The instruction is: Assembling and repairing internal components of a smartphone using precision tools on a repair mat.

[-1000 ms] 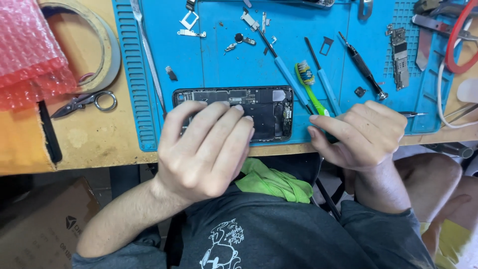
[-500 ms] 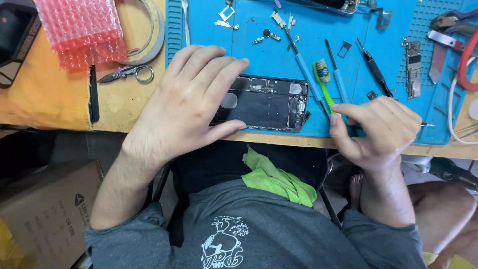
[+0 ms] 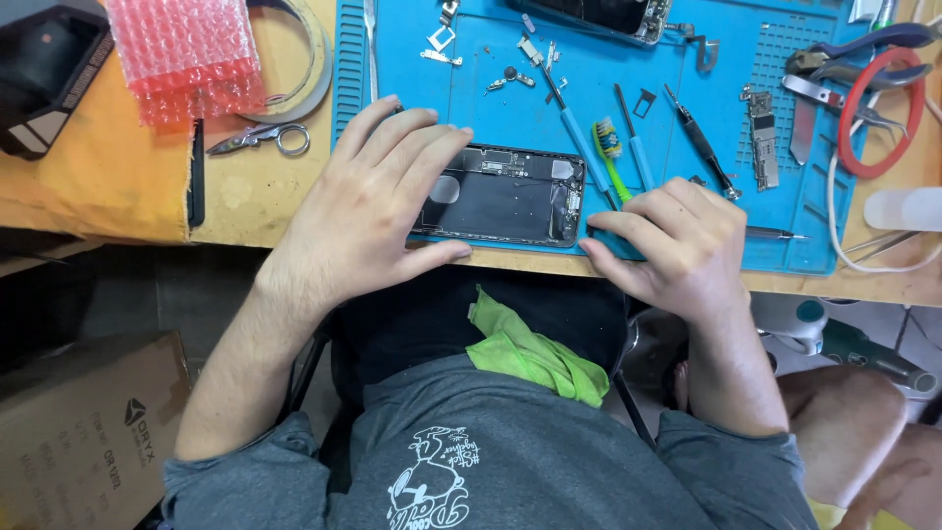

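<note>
Opened phone [image 3: 510, 196], one unit, back shell with internals exposed, lay flat near the front edge of the blue work mat [image 3: 491, 88], on the wooden bench [image 3: 235, 196]. We had our left hand [image 3: 378, 196] spread flat over its left end, fingers apart and extended, thumb along the near edge of the phone; nothing was gripped. Our right hand [image 3: 677, 245] sat just right of the phone at the mat's front edge, fingers curled and close together, fingertips touching the mat beside the phone's right end; whether it pinched anything small, we could not tell.

Counts on the mat: one green-handled brush [image 3: 610, 157] with yellow and blue bristles, two blue-handled drivers [image 3: 574, 128], [image 3: 636, 147], one black-handled tool [image 3: 702, 147], one small circuit board [image 3: 761, 147], one tiny tray frame [image 3: 645, 100], and a scatter of small metal brackets and screws [image 3: 500, 69] toward the far side. One second phone body [image 3: 608, 15] was partly cut off at the top edge.

Off the mat, left: one pink bubble wrap sheet [image 3: 186, 54], one tape roll [image 3: 304, 59] partly beneath it, one small pair of scissors [image 3: 257, 139], one black case [image 3: 49, 74]. Right: one red ring [image 3: 881, 113], pliers [image 3: 863, 49]. One green cloth [image 3: 530, 353] lay on our lap.
</note>
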